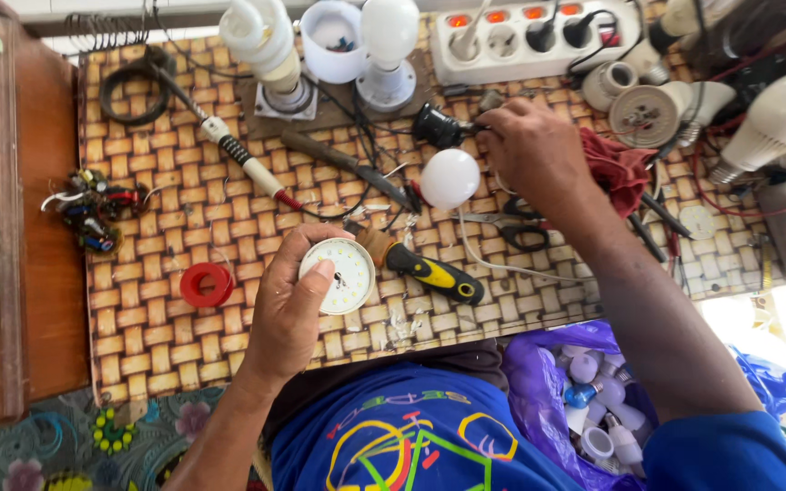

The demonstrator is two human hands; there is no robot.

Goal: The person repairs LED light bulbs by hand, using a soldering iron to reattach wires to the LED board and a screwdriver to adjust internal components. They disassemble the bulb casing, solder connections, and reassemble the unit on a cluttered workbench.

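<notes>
Left hand [288,305] gripping round LED disc [337,275] by its edge, face tilted up toward the camera, right hand [534,150] closed on black socket [438,127], its axis lying left-right, white dome [449,178] just below.

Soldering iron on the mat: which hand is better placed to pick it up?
Right, probably. The left hand is occupied, holding the round LED board. The right hand only touches the black lamp socket, though the soldering iron lies nearer the left.
</notes>
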